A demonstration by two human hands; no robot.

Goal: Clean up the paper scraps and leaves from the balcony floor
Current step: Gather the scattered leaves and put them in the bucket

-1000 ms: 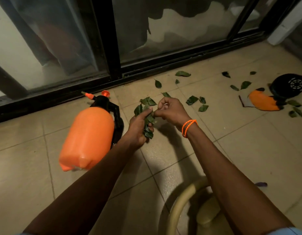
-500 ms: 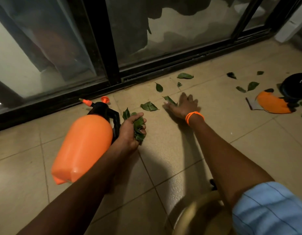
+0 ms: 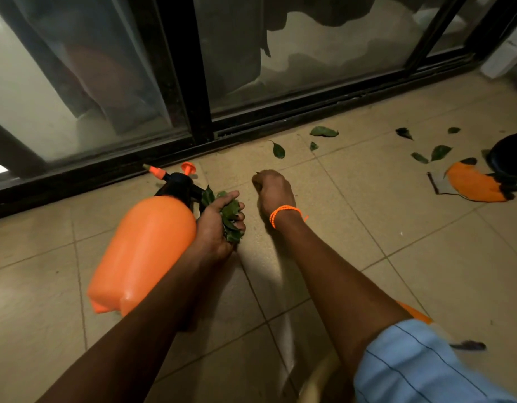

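Observation:
My left hand (image 3: 219,225) grips a bunch of green leaves (image 3: 231,212) just above the tiled floor, beside the orange spray bottle. To its right, my right hand (image 3: 273,190), with an orange bracelet on the wrist, is curled into a fist on the floor; only a dark leaf tip shows at its knuckles. Loose leaves lie near the door track: one (image 3: 279,150), a larger one (image 3: 324,131), and several more (image 3: 440,152) at the right. A grey paper scrap (image 3: 437,184) lies by an orange object.
An orange spray bottle (image 3: 144,248) with a black head lies on its side at my left. A black-framed sliding glass door (image 3: 199,82) runs along the back. An orange and black object (image 3: 475,184) and a black round thing (image 3: 510,158) sit at the right. A dark scrap (image 3: 469,345) lies by my sleeve.
My right hand, flat over leaves on the floor half a second ago, has curled into a fist. The leaves that lay around it are gone from the tiles.

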